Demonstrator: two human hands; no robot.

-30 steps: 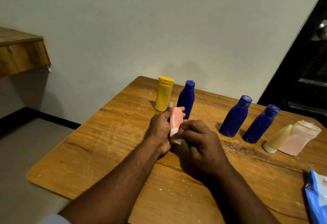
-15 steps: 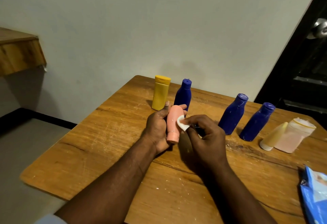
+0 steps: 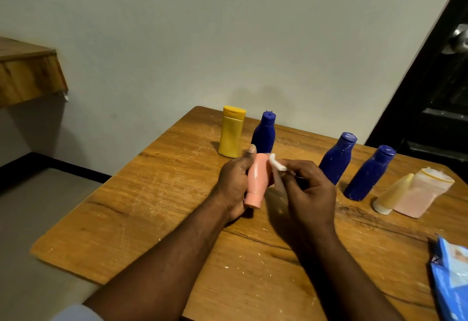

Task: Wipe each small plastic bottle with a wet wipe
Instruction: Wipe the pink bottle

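My left hand grips a small pink bottle above the wooden table, cap end pointing down towards me. My right hand pinches a white wet wipe and presses it against the bottle's upper right side. Behind the hands stand a yellow bottle and a blue bottle. Two more blue bottles stand to the right. A cream cone-shaped bottle and a pale pink bottle stand at the far right.
A blue wet-wipe pack lies at the table's right front edge. A wooden shelf juts from the wall at the left. A dark door with a metal knob is at the right, behind the table.
The wipe has travelled from the bottle's lower end up to its upper side. The bottle has turned in my left hand, so more of its pink body shows.
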